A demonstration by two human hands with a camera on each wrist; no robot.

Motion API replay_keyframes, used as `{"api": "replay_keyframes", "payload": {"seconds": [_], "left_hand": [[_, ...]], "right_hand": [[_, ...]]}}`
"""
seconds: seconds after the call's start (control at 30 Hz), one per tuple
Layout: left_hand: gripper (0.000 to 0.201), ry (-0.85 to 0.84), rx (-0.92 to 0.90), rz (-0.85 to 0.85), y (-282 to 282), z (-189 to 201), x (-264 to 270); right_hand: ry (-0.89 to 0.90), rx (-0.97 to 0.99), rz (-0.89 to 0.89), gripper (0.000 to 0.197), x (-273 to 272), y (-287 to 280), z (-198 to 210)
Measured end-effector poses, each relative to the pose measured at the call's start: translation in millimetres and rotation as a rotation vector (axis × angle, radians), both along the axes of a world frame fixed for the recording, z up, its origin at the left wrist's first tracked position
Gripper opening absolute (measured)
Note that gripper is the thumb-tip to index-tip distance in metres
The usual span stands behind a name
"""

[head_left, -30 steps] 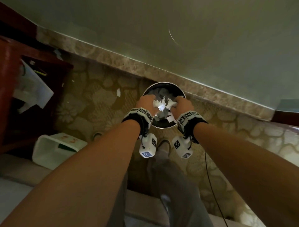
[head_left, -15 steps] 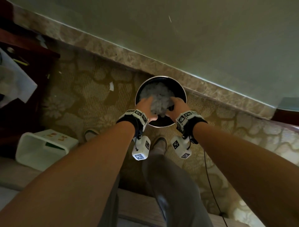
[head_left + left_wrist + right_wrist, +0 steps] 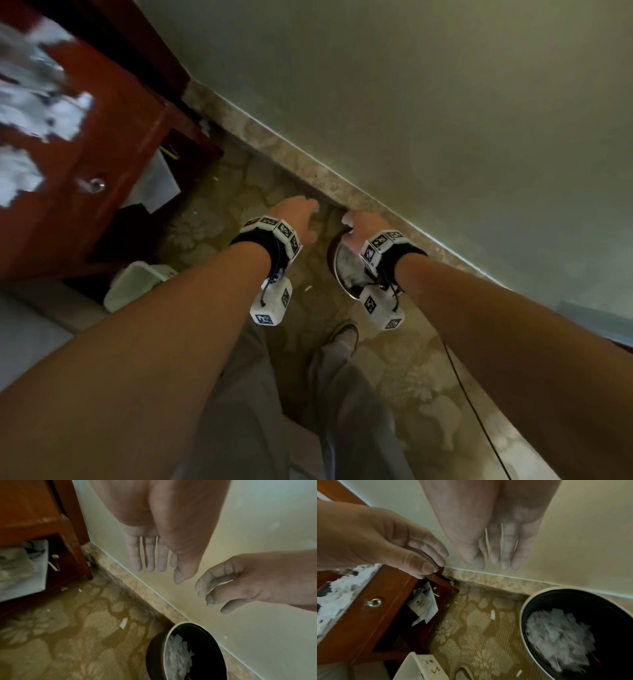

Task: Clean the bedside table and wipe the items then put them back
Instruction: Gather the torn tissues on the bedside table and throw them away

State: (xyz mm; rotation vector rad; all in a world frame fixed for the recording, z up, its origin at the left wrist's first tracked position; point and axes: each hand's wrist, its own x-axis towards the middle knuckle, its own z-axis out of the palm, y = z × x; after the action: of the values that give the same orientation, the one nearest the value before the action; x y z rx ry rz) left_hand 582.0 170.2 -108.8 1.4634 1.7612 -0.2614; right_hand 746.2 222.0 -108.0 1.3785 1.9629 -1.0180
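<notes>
1. Both hands hang empty over the carpet, by the wall. The left hand (image 3: 159, 543) has its fingers straight and loosely together; the right hand (image 3: 498, 539) is the same, fingers relaxed and pointing down, gripping nothing.
2. The round bin (image 3: 524, 609) stands on the floor against the marble skirting, dark inside with a pale rim, and holds a heap of crumpled white paper (image 3: 559, 635). That looks like a load already dropped in.
3. The bedside table (image 3: 113, 144) stands at the left, in the corner where the skirting ends. It is glossy red-brown wood with a round metal knob (image 3: 94, 185). More torn white scraps (image 3: 337, 592) lie along its top near the front edge, so I judge the clearing unfinished.
4. To do the next gather well: sweep the scraps toward the table's front edge with one flat hand, cup the other below, and carry small loads, since light paper spills.
5. A stray strip (image 3: 123, 623) lies on the patterned carpet between table and bin, worth collecting too.
6. Papers sit loose in the table's open lower shelf (image 3: 423, 604).
</notes>
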Motion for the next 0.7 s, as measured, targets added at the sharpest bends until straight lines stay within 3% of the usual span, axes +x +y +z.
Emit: {"api": "replay_keyframes", "payload": {"seconds": [0.23,0.37,0.7], "left_hand": [[0.054,0.039,0.072,0.122,-24.1,100.4,-130.3],[0.05,0.07,0.084,0.198,-49.1,141.4,-203.7],[0.041,0.096,0.146,0.426,-116.5,178.5,-353.3]], "right_hand": [[0.038,0.133,0.198,0.051,-127.4,16.4,105.3],[0.059,0.164,0.284,0.049,-206.4,12.3,142.4],[0.15,0.192,0.349,0.041,-375.9,-30.7,179.7]]}}
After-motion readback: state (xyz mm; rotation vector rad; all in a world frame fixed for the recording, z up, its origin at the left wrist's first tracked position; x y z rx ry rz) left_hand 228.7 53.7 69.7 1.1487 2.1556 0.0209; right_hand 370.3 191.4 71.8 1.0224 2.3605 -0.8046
